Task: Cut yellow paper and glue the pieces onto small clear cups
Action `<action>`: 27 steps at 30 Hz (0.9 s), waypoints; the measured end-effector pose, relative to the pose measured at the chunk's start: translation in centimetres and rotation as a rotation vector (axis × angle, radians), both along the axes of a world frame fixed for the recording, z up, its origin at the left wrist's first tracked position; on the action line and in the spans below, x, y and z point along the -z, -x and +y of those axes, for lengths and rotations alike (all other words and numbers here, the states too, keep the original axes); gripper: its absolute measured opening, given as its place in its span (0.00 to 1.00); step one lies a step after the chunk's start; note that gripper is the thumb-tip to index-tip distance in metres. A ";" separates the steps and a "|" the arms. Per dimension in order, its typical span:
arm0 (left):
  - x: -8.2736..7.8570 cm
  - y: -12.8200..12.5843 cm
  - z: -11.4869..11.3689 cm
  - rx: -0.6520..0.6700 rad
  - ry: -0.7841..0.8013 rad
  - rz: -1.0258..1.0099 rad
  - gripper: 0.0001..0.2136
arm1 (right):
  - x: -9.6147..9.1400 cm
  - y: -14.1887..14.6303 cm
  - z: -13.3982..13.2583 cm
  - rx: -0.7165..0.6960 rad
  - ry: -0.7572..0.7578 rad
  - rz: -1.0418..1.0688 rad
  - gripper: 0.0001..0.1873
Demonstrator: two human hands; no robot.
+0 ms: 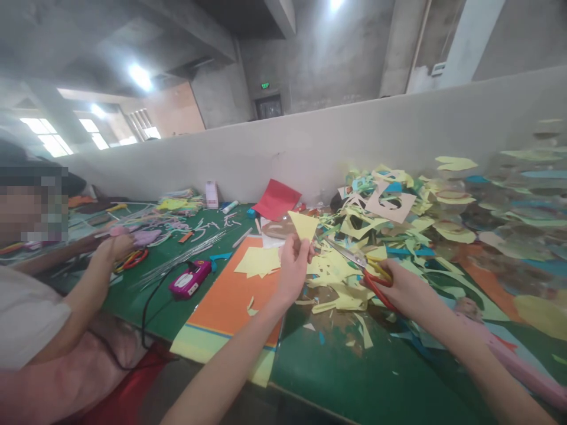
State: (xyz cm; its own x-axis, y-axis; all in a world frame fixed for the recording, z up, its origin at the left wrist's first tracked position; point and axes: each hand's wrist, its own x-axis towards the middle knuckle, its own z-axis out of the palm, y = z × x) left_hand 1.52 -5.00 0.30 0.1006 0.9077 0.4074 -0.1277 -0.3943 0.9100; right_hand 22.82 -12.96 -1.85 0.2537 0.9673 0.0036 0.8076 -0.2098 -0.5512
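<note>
Pinched in my left hand (296, 265) is a pale yellow paper triangle (305, 224), its wide edge at the top. My right hand (405, 289) grips a pair of scissors (376, 283) with red and yellow handles. The blades point up and left toward the yellow paper and look apart from it. Below the hands lies a heap of yellow paper scraps (339, 295). To the left of my left hand, cut yellow paper (257, 261) rests on an orange sheet (225, 295).
A large pile of paper offcuts (385, 200) rises at the back right. Left lie a magenta glue gun (190, 280) with a black cord and thin sticks (186, 257). Red paper (278, 199) leans near the low wall (310, 141). A person's hand (117, 243) works at far left.
</note>
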 end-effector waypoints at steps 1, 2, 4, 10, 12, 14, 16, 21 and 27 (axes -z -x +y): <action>0.1 0.0 0.0 0.006 0.002 0.023 0.10 | -0.2 0.2 -0.1 0.001 0.037 0.039 0.25; 0.1 -0.1 0.0 0.013 0.003 0.043 0.09 | -0.4 0.5 -0.2 -0.015 0.053 0.086 0.25; 0.2 -0.2 0.1 0.021 0.005 0.066 0.09 | -0.5 1.0 -0.4 -0.074 0.039 0.181 0.25; 0.2 -0.5 0.4 0.033 -0.030 0.047 0.09 | -0.2 1.9 -0.2 -0.163 -0.035 0.240 0.23; 0.2 -0.6 0.5 0.048 -0.033 0.033 0.10 | -0.3 2.0 -0.2 -0.174 -0.038 0.248 0.23; 0.3 -0.6 0.6 0.062 -0.009 0.018 0.11 | -0.5 2.1 -0.2 -0.193 -0.024 0.262 0.24; 0.5 -0.6 0.5 0.081 0.027 -0.009 0.12 | -0.7 2.3 -0.3 -0.212 -0.009 0.261 0.24; 0.5 -0.8 0.0 0.154 0.087 -0.033 0.13 | -0.8 2.4 -0.4 -0.247 -0.007 0.250 0.23; 0.0 -1.2 -0.9 0.161 0.105 0.055 0.11 | -0.8 2.5 -0.3 -0.283 -0.009 0.256 0.23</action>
State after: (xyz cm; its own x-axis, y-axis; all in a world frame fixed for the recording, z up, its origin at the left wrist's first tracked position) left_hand 2.67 -5.88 0.25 0.2671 0.9155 0.3010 -0.1303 -0.2752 0.9525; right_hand 20.35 -13.28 -1.04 -0.0298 0.9994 -0.0167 0.6685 0.0075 -0.7437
